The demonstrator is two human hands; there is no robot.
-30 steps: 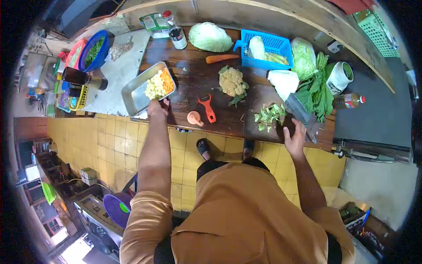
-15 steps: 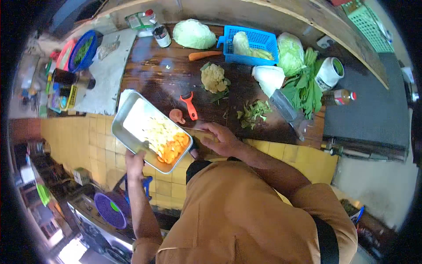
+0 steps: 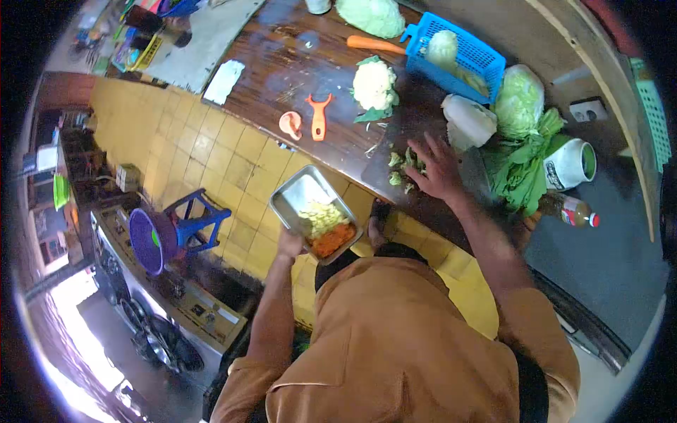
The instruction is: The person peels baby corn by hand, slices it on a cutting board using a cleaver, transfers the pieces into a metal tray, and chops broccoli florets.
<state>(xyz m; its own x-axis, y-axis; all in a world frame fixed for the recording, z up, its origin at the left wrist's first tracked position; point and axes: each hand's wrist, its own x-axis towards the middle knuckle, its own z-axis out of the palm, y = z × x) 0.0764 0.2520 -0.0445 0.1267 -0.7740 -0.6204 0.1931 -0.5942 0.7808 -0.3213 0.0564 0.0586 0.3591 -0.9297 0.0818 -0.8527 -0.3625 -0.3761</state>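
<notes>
My left hand (image 3: pixel 291 243) grips the left side of a metal tray (image 3: pixel 289 195), held above the floor off the table's front edge. Pale diced pieces (image 3: pixel 323 218) and orange diced pieces (image 3: pixel 334 240) lie at the tray's near end. My right hand (image 3: pixel 437 169), fingers spread, is over the chopped green pieces (image 3: pixel 397 169) near the table's front edge. Whether it touches them is unclear. Left of it are a cauliflower (image 3: pixel 375 86), an orange peeler (image 3: pixel 319 118) and a small pinkish-orange piece (image 3: pixel 290 125). A white vegetable (image 3: pixel 468 121) lies just beyond the hand.
The wooden table (image 3: pixel 282 77) also bears a carrot (image 3: pixel 374 45), cabbage (image 3: pixel 370 15), blue basket (image 3: pixel 456 58), pale green cabbage (image 3: pixel 520 102), leafy greens (image 3: pixel 522 169), white jar (image 3: pixel 568 164) and bottle (image 3: pixel 571 210). A blue stool (image 3: pixel 201 224) and purple basin (image 3: pixel 152 240) stand at lower left.
My left hand has brought the tray off the table, towards my body. My right hand moved from the right side towards my body, then back over the chopped green pieces. The view has turned.
</notes>
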